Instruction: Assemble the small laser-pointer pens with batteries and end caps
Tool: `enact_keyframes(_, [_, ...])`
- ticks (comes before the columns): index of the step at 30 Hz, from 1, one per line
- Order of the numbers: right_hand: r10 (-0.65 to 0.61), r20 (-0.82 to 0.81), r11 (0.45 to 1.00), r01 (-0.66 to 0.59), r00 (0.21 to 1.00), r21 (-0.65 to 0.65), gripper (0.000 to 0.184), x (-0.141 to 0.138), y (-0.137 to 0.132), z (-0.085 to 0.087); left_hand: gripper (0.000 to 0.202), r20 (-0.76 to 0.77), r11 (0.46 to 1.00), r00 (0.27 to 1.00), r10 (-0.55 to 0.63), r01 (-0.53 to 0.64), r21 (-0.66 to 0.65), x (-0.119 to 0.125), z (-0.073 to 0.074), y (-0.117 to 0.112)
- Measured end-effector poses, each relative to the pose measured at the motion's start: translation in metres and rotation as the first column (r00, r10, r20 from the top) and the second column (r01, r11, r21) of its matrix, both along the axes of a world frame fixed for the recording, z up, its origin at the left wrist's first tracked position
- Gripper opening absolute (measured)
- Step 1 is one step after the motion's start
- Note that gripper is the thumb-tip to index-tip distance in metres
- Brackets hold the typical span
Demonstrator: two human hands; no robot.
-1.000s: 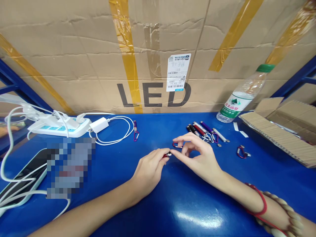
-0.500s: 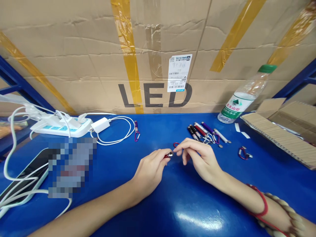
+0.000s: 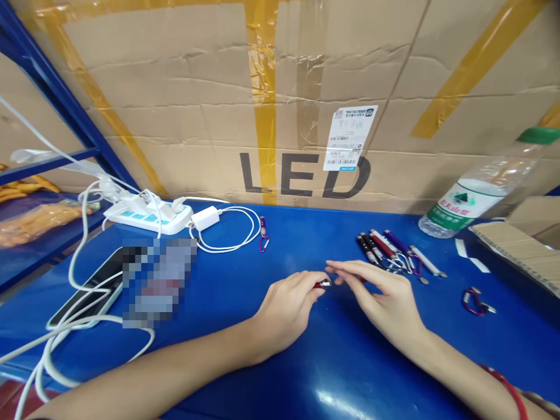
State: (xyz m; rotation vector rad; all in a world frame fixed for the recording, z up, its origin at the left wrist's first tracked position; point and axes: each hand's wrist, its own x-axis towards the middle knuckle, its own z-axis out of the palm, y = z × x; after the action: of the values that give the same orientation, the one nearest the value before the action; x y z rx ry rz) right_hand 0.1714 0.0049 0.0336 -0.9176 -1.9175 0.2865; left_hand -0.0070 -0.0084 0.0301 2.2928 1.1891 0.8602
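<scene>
My left hand rests on the blue tabletop, closed around a small red flashlight; only its silver end shows past my fingertips. My right hand lies low to the right of it. Its fingers are stretched towards that silver end and its fingertips are pressed together there. What they pinch is hidden. A bunch of several small flashlights in black, red, purple and silver lies just beyond my right hand.
A purple flashlight with a pink clip lies at mid-table, and a red carabiner at the right. A tilted water bottle, an open carton, a power strip with white cables, a phone and a big LED carton ring the table.
The view has swung left, so everything sits further right in the picture. My right fingers have dropped and flattened at the flashlight's end, and the red clip they held up is out of sight.
</scene>
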Motion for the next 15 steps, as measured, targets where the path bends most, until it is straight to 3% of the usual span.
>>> enact_keyframes(8, [0.015,0.108,0.994,-0.027,0.994,0.109,0.033,-0.0009,0.0049,-0.0069,0.022,0.025,1.000,1.000,-0.008,0.007,0.011,-0.0016,-0.0009,-0.0009])
enact_keyframes(15, [-0.014,0.095,0.999,0.009,0.995,0.050,0.023,-0.0041,0.0039,-0.0067,0.021,0.031,0.999,0.998,-0.048,0.048,0.003,-0.0024,-0.0017,-0.0010])
